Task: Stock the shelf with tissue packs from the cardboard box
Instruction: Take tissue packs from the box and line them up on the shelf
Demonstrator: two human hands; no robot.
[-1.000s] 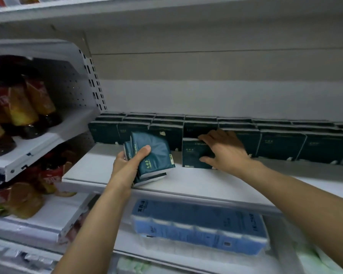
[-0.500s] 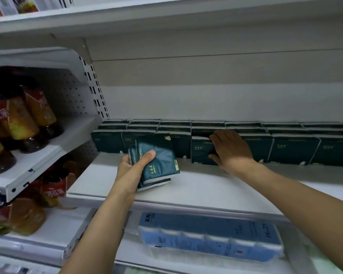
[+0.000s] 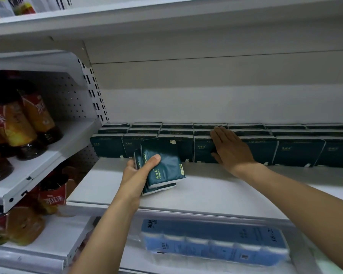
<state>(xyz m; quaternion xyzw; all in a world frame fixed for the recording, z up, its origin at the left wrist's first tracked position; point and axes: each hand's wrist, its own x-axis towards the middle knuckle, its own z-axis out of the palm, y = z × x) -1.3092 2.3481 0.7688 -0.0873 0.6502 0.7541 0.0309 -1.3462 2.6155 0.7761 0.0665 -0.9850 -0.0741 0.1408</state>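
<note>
Dark green tissue packs (image 3: 297,150) stand in rows along the back of the white shelf (image 3: 206,188). My left hand (image 3: 136,176) grips a small stack of the same green tissue packs (image 3: 163,165), held tilted just above the shelf's front left part. My right hand (image 3: 229,147) lies flat, fingers straight, pressing the front of one pack (image 3: 203,149) in the front row. The cardboard box is out of view.
A perforated white side panel (image 3: 91,91) bounds the shelf on the left. Beyond it, bottles of red-labelled drink (image 3: 26,123) fill neighbouring shelves. A blue wrapped multi-pack (image 3: 214,242) lies on the shelf below. Another white shelf (image 3: 166,14) hangs overhead.
My right hand has pushed one pack back into line with the front row and has flattened against it. The left hand has kept its stack, shifting slightly right.
</note>
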